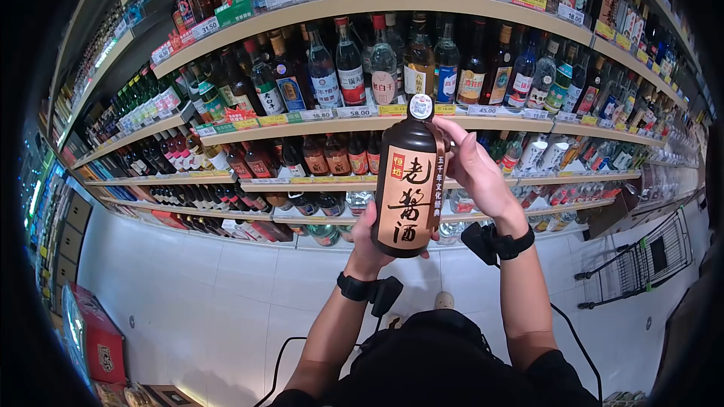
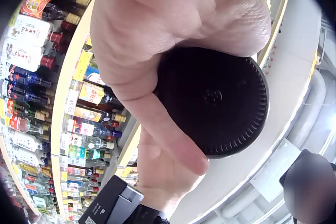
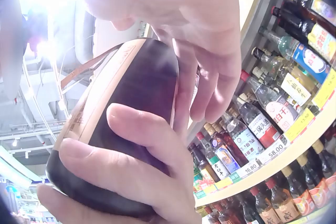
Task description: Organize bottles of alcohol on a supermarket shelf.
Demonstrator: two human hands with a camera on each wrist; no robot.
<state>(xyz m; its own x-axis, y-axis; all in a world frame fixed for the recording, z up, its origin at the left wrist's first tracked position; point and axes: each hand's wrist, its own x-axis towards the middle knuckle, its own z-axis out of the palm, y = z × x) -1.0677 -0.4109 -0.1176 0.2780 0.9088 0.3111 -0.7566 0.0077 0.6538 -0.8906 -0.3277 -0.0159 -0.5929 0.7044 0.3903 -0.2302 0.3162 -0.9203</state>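
Observation:
A dark brown bottle point(image 1: 405, 188) with a tan label and large black characters stands nearly upright between both hands, its white-topped cap showing. Low on its side, the left hand point(image 1: 367, 235) grips it near the base. At the neck and shoulder, the right hand point(image 1: 483, 177) holds it from the right, some fingers hidden behind. The left wrist view shows the round black base point(image 2: 215, 100) within the left hand point(image 2: 157, 40). In the right wrist view, left fingers point(image 3: 126, 174) wrap the lower body, while the right hand point(image 3: 184, 19) covers the neck.
Curved shelves point(image 1: 302, 128) packed with bottles and price tags stand behind the held bottle. A shopping cart point(image 1: 641, 264) is at the right on the tiled floor point(image 1: 249, 271). A red display box point(image 1: 102, 339) sits at lower left. Cables hang beside both arms.

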